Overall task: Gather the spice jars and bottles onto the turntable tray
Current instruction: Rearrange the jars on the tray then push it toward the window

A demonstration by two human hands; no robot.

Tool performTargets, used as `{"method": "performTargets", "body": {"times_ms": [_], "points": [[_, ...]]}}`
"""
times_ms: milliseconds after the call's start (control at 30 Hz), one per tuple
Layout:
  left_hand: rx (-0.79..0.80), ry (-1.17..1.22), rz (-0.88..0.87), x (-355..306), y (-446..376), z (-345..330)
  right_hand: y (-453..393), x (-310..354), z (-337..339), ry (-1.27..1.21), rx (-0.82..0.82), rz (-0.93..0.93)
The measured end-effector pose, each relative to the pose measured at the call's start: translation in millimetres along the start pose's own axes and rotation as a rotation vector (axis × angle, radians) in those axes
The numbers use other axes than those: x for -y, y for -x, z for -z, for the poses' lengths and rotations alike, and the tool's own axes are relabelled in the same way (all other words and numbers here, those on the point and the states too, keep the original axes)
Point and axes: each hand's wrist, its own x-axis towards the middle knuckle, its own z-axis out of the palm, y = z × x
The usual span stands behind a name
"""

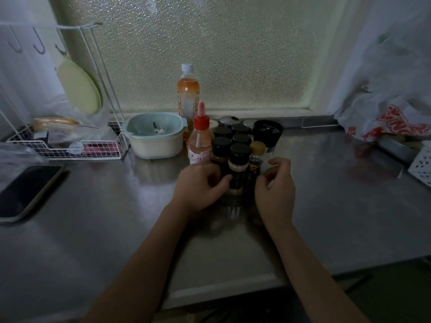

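- Spice jars point(233, 145) with black caps stand close together in the middle of the table point(116, 206), in front of the window.
- Left hand point(198, 185) has its grip curled around the front jar point(238, 169), thumb touching it.
- Right hand point(275, 190) is beside the jars, grip half curled; whether it pinches anything I cannot tell.
- Red-capped bottle point(200, 138) stands just left of the jars.

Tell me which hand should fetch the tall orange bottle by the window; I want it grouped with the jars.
Left, probably. The tall orange bottle stands behind and left of the jar cluster, nearer the left hand. The right hand would have to cross over the black-capped jars.
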Motion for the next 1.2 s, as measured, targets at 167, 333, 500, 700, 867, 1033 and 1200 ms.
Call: {"method": "performTargets", "body": {"times_ms": [167, 333, 500, 700, 867, 1033, 1200], "points": [[-0.391, -0.024, 0.413, 17.4, -6.5, 14.2, -0.9, -7.5, 0.9, 0.185, -0.059, -0.066], [-0.121, -0.061, 0.62, 17.5, -2.1, 0.0, 1.0, -11.2, -2.7, 0.243, 0.155, -0.174], [-0.089, -0.081, 0.622, 6.1, -1.3, -10.9, -6.1, -13.9, -6.3, 0.344, 0.213, -0.207], [0.013, -0.208, 0.656, 6.1, -21.7, -20.1, -27.4, -18.4, -11.0, 0.355, 0.296, -0.273], [0.063, -0.194, 0.684, 15.4, -49.7, -31.7, -50.0, -23.9, -22.4, 0.332, 0.312, -0.305], [0.061, -0.151, 0.709, 30.4, -74.8, -44.5, -78.0, -30.8, -38.4, 0.318, 0.348, -0.335], [0.032, -0.058, 0.715, 45.4, -91.9, -51.6, -99.6, -39.2, -56.0, 0.322, 0.352, -0.338]]}}
